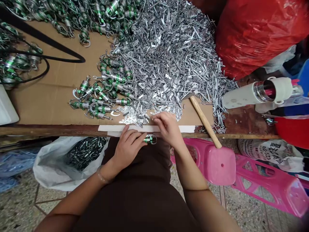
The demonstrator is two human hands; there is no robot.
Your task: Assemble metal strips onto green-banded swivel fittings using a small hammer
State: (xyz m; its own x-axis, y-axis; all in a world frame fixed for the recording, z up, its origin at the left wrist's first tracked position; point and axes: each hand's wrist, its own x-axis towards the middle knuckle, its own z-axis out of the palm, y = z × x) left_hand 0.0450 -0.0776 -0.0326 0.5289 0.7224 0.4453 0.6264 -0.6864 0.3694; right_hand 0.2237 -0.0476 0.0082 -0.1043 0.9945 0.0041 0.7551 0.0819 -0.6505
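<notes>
My left hand (129,146) is closed round a small green-and-silver swivel clip (150,139), held just below the table's front edge over my lap. My right hand (169,129) reaches onto the cardboard (53,96), its fingertips pinched among the small flat metal plates (145,116) at the near edge of a big heap of silver pins and plates (169,54). What the right fingers grip is too small to make out. A cluster of finished green-banded clips (103,96) lies left of the heap.
A wooden-handled hammer (205,120) lies right of my right hand. More clips (96,13) fill the table's back; a white bag of parts (82,154) sits below left. A red bag (258,32), white flask (256,93) and pink stools (217,164) stand at the right.
</notes>
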